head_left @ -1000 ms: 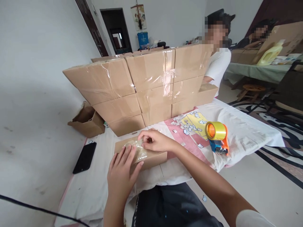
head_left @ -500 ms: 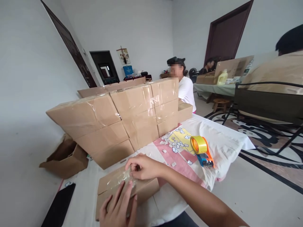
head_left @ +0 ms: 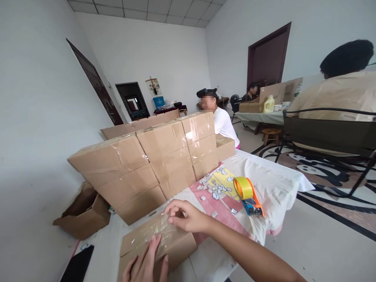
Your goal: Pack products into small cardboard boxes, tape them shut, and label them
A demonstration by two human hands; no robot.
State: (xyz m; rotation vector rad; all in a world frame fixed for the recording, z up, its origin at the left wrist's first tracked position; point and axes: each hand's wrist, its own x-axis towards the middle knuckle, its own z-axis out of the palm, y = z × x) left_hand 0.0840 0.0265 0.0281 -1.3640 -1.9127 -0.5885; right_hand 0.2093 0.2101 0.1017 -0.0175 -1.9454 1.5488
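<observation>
A closed cardboard box (head_left: 179, 247) lies in front of me on the cloth-covered table. Clear packing tape (head_left: 148, 232), wrinkled and shiny, runs across its top. Over the near part of the box my left hand (head_left: 147, 260) rests with spread fingers, its fingertips on the tape. My right hand (head_left: 188, 216) has thumb and fingers drawn together in a pinch at the tape's far right end, close to the box's back edge. The orange and blue tape dispenser (head_left: 252, 203) with its yellow roll (head_left: 243, 188) stands to the right, apart from both hands.
Behind the box rises a wall of stacked taped cartons (head_left: 173, 164). Small white pieces (head_left: 216, 190) lie scattered on the pink and yellow cloth. An open carton (head_left: 82, 215) and a black flat object (head_left: 78, 264) are at left. Other people (head_left: 225, 123) sit beyond.
My view has tilted up a little. The right hand has shifted slightly right along the tape, and the left hand sits a bit nearer me, its fingers still on the box.
</observation>
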